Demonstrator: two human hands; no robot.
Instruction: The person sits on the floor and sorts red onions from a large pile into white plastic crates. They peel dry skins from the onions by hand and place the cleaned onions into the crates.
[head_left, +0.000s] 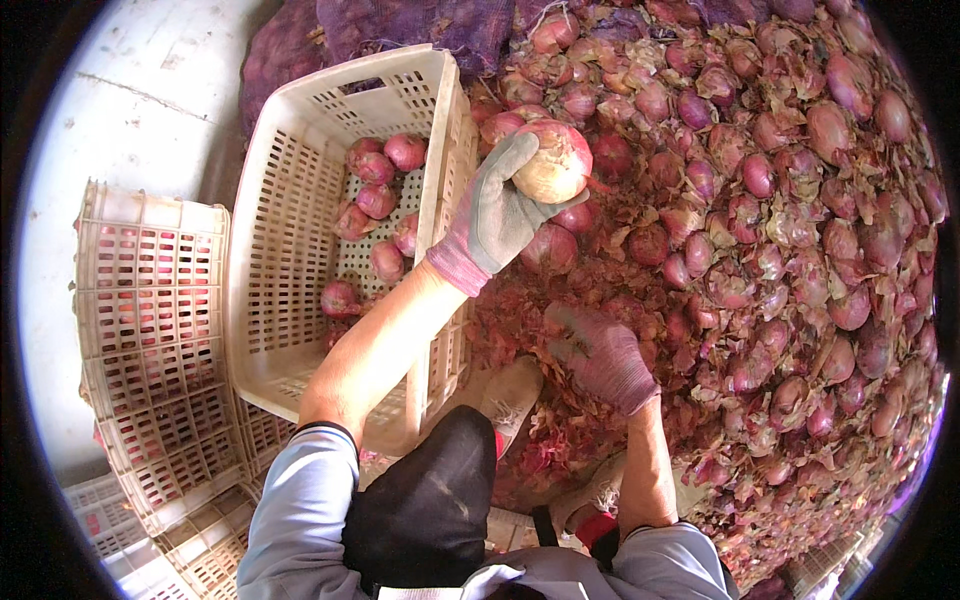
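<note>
My left hand (510, 199), in a purple and grey work glove, grips a large red onion (556, 161) with a pale, peeled-looking side, beside the right rim of a cream plastic crate (441, 150). Several red onions (376, 201) lie on the crate's slotted floor. My right hand (600, 356), gloved in the same way, hovers over loose onion skins between the crate and the big heap of red onions (757, 176). Its fingers point left and look slightly spread and blurred, with no onion visible in them.
More plastic crates (150, 300) stand at the left, onions showing through the slots of one. Purple mesh sacks (420, 30) lie behind the open crate. My shoes (514, 394) and dark-trousered knee are close to the crate's near right corner. The onion heap fills the right side.
</note>
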